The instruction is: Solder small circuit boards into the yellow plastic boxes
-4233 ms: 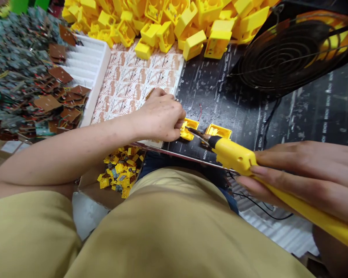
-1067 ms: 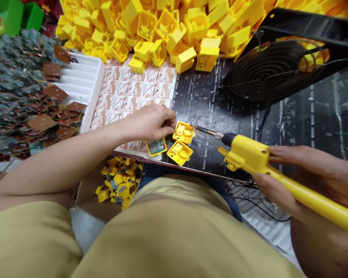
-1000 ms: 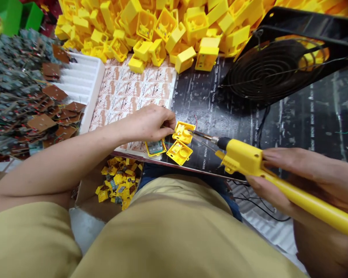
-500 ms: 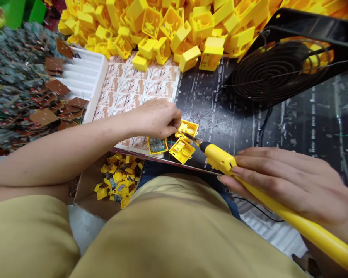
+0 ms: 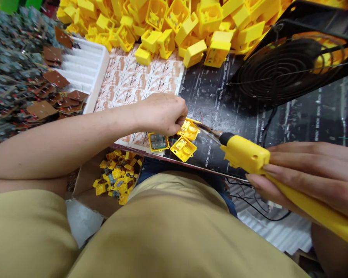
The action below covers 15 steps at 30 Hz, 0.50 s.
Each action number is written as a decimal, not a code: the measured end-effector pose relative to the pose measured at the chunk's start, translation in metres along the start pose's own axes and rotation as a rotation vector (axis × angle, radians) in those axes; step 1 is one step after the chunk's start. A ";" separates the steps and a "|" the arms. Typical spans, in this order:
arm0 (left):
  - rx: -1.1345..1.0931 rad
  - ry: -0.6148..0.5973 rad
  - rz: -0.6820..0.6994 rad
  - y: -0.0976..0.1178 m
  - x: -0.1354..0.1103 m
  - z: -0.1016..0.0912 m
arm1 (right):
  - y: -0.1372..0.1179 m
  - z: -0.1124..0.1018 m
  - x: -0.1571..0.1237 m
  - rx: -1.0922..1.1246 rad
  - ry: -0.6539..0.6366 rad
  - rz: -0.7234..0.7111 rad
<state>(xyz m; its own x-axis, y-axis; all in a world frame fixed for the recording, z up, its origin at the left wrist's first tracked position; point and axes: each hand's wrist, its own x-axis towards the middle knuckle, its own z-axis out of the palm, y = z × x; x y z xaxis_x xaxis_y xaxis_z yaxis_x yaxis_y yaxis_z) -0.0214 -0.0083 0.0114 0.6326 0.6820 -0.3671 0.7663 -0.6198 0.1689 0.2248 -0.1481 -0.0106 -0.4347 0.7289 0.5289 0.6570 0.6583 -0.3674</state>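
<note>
My left hand (image 5: 161, 114) is closed in a pinch at the edge of a small open yellow case half (image 5: 189, 129) on the black mat. My right hand (image 5: 313, 173) grips a yellow soldering iron (image 5: 246, 156); its metal tip (image 5: 204, 128) points at that case half. A second yellow case half (image 5: 183, 148) lies just below it. A yellow-framed piece with a circuit board inside (image 5: 158, 142) lies to their left. What the left fingertips pinch is hidden.
A heap of yellow plastic housings (image 5: 174, 23) fills the back. A black wire-guard fan (image 5: 287, 65) stands at the right. Circuit boards (image 5: 23, 81) pile up at the left beside a white slotted tray (image 5: 84, 73). A cardboard box of small yellow parts (image 5: 116, 181) sits below the mat edge.
Since half a second ago the soldering iron has drawn back to the right, its tip lifted from between the case halves to the upper one. My left hand has stayed pinched at the case.
</note>
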 end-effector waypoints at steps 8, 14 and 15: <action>-0.003 -0.012 -0.033 0.001 0.001 -0.001 | 0.016 -0.006 0.001 0.074 0.016 -0.036; 0.009 -0.006 0.016 -0.003 -0.002 0.001 | 0.016 0.003 -0.001 0.020 0.017 -0.015; -0.003 0.000 0.042 -0.005 -0.004 0.001 | 0.017 0.002 -0.001 0.007 0.012 -0.015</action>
<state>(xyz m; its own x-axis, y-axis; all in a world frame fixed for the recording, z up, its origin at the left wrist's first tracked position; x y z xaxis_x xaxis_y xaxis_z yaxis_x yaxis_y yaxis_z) -0.0275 -0.0086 0.0107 0.6639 0.6555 -0.3599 0.7396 -0.6467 0.1866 0.2349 -0.1367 -0.0190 -0.4373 0.7165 0.5434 0.6457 0.6708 -0.3648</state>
